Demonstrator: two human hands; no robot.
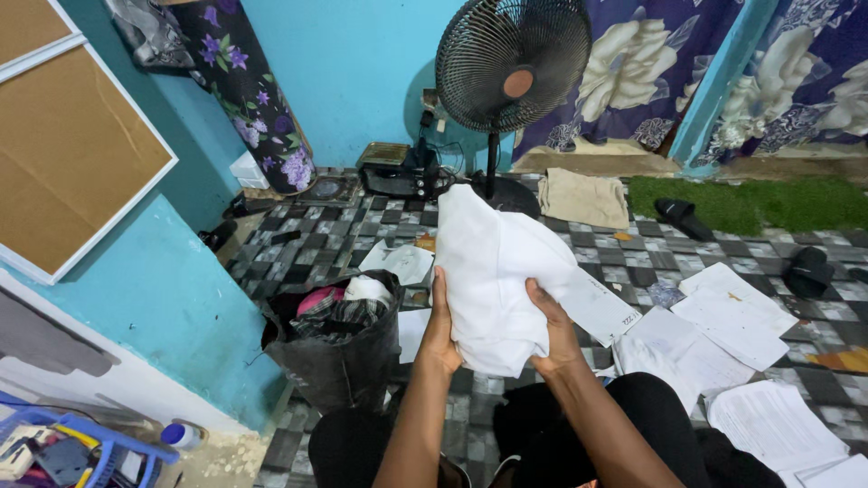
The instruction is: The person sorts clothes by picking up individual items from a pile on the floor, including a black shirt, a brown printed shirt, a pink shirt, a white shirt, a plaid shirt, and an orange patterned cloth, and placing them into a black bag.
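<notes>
Fingers of the left hand (440, 336) and right hand (553, 332) grip a bundled white cloth (493, 271), held up near the middle; fingertips seem buried in its folds. Black bag (336, 361) of clothes sits left.

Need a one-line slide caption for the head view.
Both hands, left hand and right hand, grip a white cloth above a checkered floor.

This was a lived-in room of a home: a black standing fan (513, 63) stood on the checkered tile floor (307, 239), floral curtains (633, 68) hung behind it, a folded towel (583, 197) and slippers (683, 217) lay to its right, a bag of clothes (334, 339) in front-left
</notes>
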